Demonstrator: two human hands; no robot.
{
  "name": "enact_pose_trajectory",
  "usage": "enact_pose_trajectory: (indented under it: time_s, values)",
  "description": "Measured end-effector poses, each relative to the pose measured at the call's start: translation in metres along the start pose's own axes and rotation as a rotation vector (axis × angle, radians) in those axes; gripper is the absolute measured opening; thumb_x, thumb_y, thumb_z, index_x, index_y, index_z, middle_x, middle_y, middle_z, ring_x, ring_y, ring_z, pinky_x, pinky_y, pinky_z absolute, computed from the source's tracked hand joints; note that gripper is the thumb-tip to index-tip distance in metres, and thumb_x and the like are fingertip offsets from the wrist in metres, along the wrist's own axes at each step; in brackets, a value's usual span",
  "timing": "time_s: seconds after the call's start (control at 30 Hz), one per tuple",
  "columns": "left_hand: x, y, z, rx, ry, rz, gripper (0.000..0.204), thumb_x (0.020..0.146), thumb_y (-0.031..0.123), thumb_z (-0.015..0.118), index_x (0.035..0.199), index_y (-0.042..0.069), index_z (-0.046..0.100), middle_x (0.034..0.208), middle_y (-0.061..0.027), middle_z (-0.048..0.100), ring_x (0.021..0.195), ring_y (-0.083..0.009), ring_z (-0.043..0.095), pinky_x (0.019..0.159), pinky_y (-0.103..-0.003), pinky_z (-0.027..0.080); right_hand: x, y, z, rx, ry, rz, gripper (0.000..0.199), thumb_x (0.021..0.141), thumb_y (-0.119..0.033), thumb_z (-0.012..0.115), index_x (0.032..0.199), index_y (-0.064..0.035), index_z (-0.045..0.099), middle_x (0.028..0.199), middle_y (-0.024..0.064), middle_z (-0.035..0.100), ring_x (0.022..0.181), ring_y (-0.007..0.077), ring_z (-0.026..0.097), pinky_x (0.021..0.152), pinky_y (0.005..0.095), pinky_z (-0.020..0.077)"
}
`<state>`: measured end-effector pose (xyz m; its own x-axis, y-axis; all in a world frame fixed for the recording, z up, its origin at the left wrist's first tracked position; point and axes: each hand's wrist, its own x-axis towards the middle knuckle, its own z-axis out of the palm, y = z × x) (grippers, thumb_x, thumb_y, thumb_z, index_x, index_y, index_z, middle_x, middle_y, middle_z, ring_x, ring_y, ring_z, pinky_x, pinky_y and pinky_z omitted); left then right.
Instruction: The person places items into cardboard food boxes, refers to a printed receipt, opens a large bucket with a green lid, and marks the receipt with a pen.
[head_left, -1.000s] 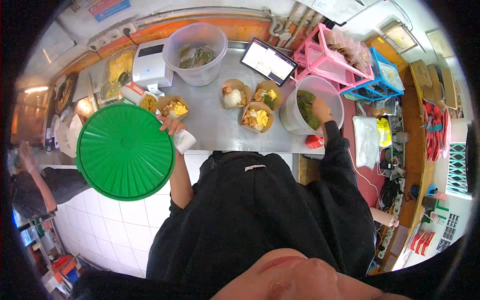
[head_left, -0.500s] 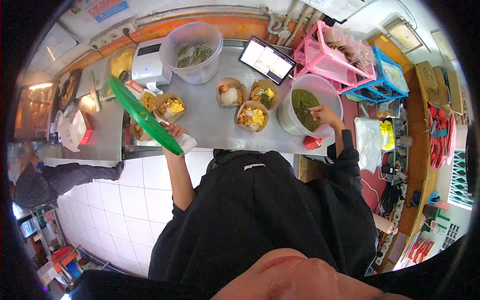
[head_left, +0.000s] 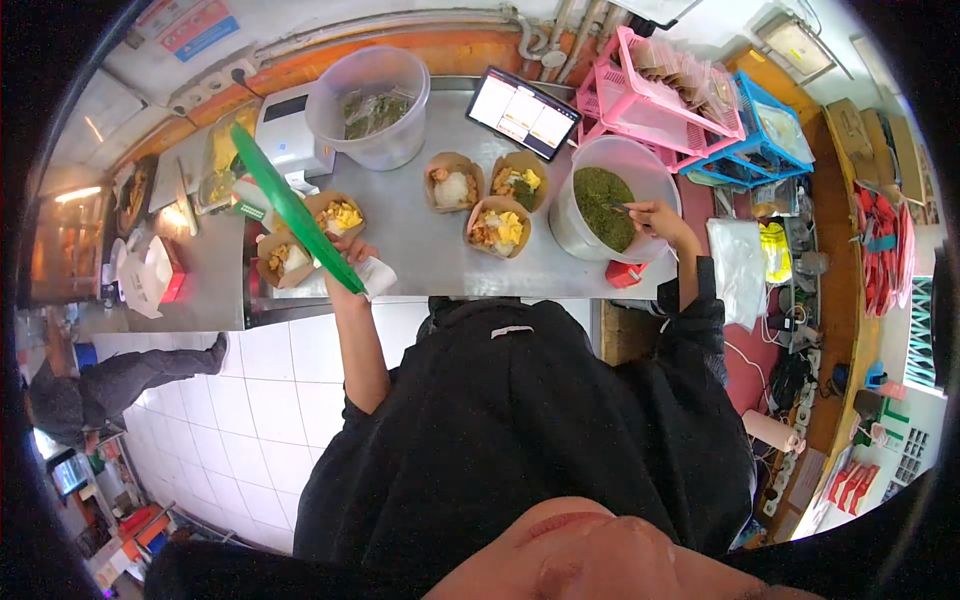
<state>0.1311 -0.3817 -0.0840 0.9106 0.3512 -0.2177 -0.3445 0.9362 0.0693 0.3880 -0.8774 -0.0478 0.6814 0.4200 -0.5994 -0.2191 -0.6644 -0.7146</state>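
My left hand (head_left: 348,250) is closed on a round green lid (head_left: 290,212), held tilted nearly edge-on above the counter. A white paper slip (head_left: 376,278) sticks out from the same hand. At the right, my right hand (head_left: 662,222) pinches the handle of a spoon (head_left: 622,208) inside a translucent tub (head_left: 578,243). The spoon's tip is at chopped green herbs (head_left: 600,193) in the tub. Between my hands stand a box with rice (head_left: 455,188), a box with egg and greens (head_left: 522,183) and a box with egg (head_left: 500,230).
Near the lid are more food boxes (head_left: 290,262), partly covered. A second tub (head_left: 370,120), a white printer (head_left: 290,130) and a tablet (head_left: 522,112) line the back. Pink baskets (head_left: 660,100) and a blue basket (head_left: 765,140) stand right. Another person's leg (head_left: 150,370) shows at left.
The lid has turned more edge-on, uncovering more of the food box below it. My right hand has shifted slightly toward the tub's right side, and the spoon shows more. The whole view has shifted slightly.
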Motion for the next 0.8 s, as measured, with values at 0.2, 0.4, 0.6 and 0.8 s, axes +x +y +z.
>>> enact_pose_trajectory:
  time_s: [0.2, 0.4, 0.6, 0.8]
  values:
    - [-0.005, -0.001, 0.007, 0.202, 0.16, 0.094, 0.039, 0.084, 0.049, 0.06, 0.075, 0.013, 0.048, 0.059, 0.0037, 0.039, 0.052, -0.009, 0.036, 0.049, -0.024, 0.031, -0.042, -0.061, 0.022, 0.234, -0.053, -0.113, 0.033, 0.092, -0.019, 0.052, 0.122, -0.006, 0.056, 0.065, -0.0066, 0.049, 0.046, 0.0008, 0.034, 0.041, 0.0169, 0.0246]
    - [-0.01, 0.0, 0.014, 0.243, 0.196, 0.099, 0.039, 0.082, 0.05, 0.062, 0.084, 0.011, 0.055, 0.064, -0.0002, 0.048, 0.054, -0.0122, 0.044, 0.051, -0.027, 0.037, -0.047, -0.104, 0.095, 0.262, -0.103, -0.135, 0.031, 0.092, -0.016, 0.05, 0.121, -0.0067, 0.057, 0.067, -0.0059, 0.049, 0.044, 0.0011, 0.033, 0.039, 0.0176, 0.0237]
    - [-0.011, 0.008, 0.007, 0.293, 0.152, 0.094, 0.04, 0.083, 0.05, 0.059, 0.087, 0.011, 0.056, 0.067, -0.002, 0.051, 0.054, -0.0137, 0.047, 0.052, -0.028, 0.04, -0.013, -0.073, 0.163, 0.367, -0.134, -0.016, 0.034, 0.088, -0.011, 0.053, 0.122, -0.008, 0.056, 0.067, -0.0007, 0.053, 0.05, 0.0063, 0.04, 0.043, 0.0199, 0.0303]
    - [-0.007, 0.009, -0.001, 0.373, 0.294, 0.179, 0.053, 0.086, 0.049, 0.056, 0.119, 0.009, 0.05, 0.107, -0.0085, 0.059, 0.091, -0.0225, 0.059, 0.076, -0.037, 0.049, 0.018, -0.014, 0.217, -0.946, 0.477, -0.339, 0.032, 0.083, -0.008, 0.048, 0.112, -0.0151, 0.061, 0.091, 0.0151, 0.058, 0.078, 0.0327, 0.061, 0.066, 0.0408, 0.0503]
